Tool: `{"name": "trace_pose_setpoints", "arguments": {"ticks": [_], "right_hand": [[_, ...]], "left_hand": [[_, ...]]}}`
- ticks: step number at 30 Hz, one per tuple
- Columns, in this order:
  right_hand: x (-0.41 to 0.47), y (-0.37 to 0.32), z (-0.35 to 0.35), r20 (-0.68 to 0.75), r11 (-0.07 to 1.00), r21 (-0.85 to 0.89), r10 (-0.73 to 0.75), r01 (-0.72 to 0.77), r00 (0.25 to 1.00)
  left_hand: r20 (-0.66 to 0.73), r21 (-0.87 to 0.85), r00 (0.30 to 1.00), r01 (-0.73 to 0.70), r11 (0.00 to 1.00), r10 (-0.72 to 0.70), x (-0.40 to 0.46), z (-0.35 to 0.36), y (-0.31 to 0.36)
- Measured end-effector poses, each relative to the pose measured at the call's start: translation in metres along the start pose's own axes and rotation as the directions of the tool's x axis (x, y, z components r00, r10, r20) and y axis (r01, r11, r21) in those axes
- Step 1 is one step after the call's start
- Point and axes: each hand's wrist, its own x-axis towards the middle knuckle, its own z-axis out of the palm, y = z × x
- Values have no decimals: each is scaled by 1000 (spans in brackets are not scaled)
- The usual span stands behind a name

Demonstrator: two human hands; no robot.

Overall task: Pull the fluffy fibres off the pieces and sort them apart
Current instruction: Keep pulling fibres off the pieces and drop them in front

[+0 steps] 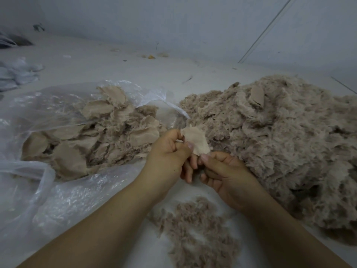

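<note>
Nearest you: a small heap of loose fibres (195, 233) on the white surface (119, 60), just below your wrists. This reads as the fluff pulled off so far, a modest amount.

In your hands: one fabric piece (195, 141), pale backing up, held between both. Your left hand (170, 157) pinches its upper left edge with thumb and curled fingers; your right hand (224, 171) nips its lower corner with thumb against forefinger, the other fingers curled beneath. The piece looks nearly bare, though its underside is hidden, so fluff may remain there.

To your left: an open clear plastic bag (63, 190) holding a pile of pieces (90, 140), many showing smooth backing. Judged as the sorted, stripped lot, though fuzzy edges make that uncertain.

To your right: a large mound of fluffy pieces (286, 147), by far the biggest item, touching neither bag nor fibre heap. Judged as stock still to strip, so most of the work is left.

Farther off: scattered scraps (152, 56) near the wall.
</note>
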Motion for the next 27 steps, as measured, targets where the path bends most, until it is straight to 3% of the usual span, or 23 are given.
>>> {"name": "trace_pose_setpoints", "arguments": {"ticks": [4, 9, 11, 12, 14, 16, 18, 20, 21, 23, 27], "right_hand": [[-1, 0, 1, -48, 999, 37, 28, -26, 998], [-1, 1, 1, -83, 999, 19, 48, -47, 995], [0, 2, 0, -84, 999, 6, 49, -49, 995], [-1, 2, 0, -76, 999, -11, 46, -47, 996], [0, 3, -1, -63, 999, -39, 29, -32, 998], [0, 3, 0, -77, 999, -43, 16, -19, 997], [1, 4, 0, -93, 999, -28, 23, -26, 995], [2, 4, 1, -113, 999, 13, 35, -33, 993], [2, 3, 2, -117, 998, 46, 43, -38, 992], [1, 3, 3, -97, 997, 72, 41, -34, 994], [1, 2, 3, -91, 999, 47, 24, -19, 996]], "left_hand": [[-32, -7, 999, 11, 1000, -11, 0, -3, -1], [-200, 37, 979, -41, 998, 48, 4, -10, 0], [-311, 147, 941, -89, 985, 131, 7, -17, 2], [-357, 288, 906, -125, 950, 227, 8, -23, 3], [-357, 641, 806, -155, 751, 471, 10, -38, 6], [-281, 883, 745, -47, 467, 605, 12, -51, 12], [-200, 977, 805, 122, 174, 558, 15, -59, 15], [-197, 968, 912, 240, -76, 361, 17, -60, 14], [-217, 958, 936, 258, -122, 275, 17, -61, 13], [-229, 960, 954, 254, -120, 192, 15, -60, 14], [-166, 981, 931, 190, -41, 325, 12, -49, 17]]}}
